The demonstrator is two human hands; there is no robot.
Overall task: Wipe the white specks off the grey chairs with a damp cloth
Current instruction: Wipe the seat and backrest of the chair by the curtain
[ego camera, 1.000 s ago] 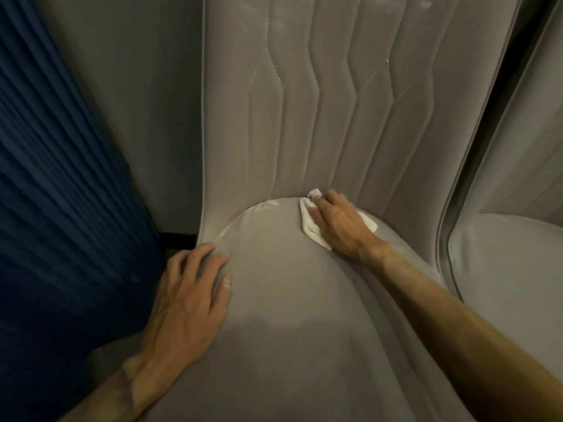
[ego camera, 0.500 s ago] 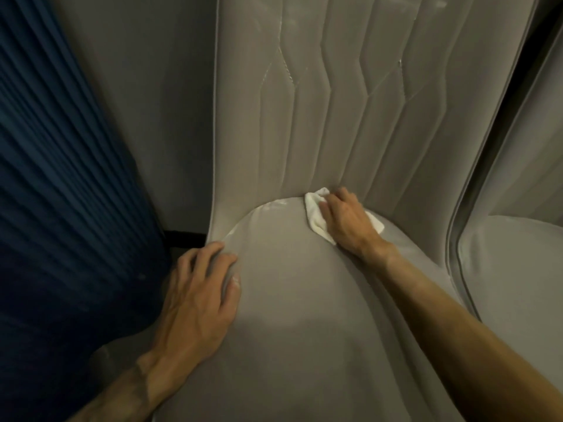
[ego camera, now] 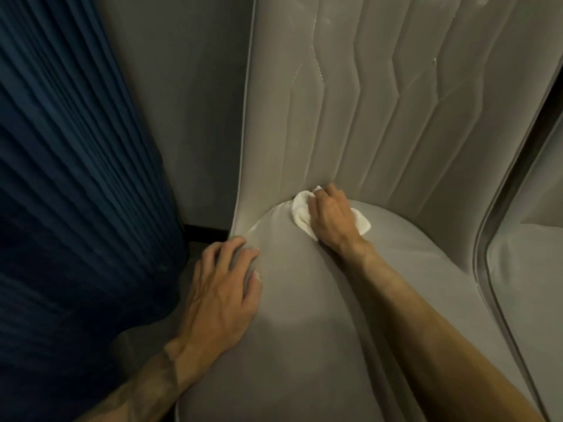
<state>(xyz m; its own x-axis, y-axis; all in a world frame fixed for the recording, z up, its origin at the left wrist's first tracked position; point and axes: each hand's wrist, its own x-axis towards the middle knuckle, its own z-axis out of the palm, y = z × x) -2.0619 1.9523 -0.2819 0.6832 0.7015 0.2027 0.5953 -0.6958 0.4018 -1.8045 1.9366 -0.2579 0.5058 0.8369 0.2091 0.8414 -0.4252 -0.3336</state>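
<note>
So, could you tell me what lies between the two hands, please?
Only bare grey seat lies between the left hand and the right hand, in the head view.

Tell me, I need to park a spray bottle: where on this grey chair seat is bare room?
Bare: the front middle of the grey padded seat, between the left hand on its left edge and the right forearm; the strip from that forearm to the seat's right edge. Crowded: the rear crease, where the right hand bunches the white cloth.

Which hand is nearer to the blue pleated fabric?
Left. The left hand rests on the seat edge beside the fabric; the right hand holds the white cloth farther away.
</note>
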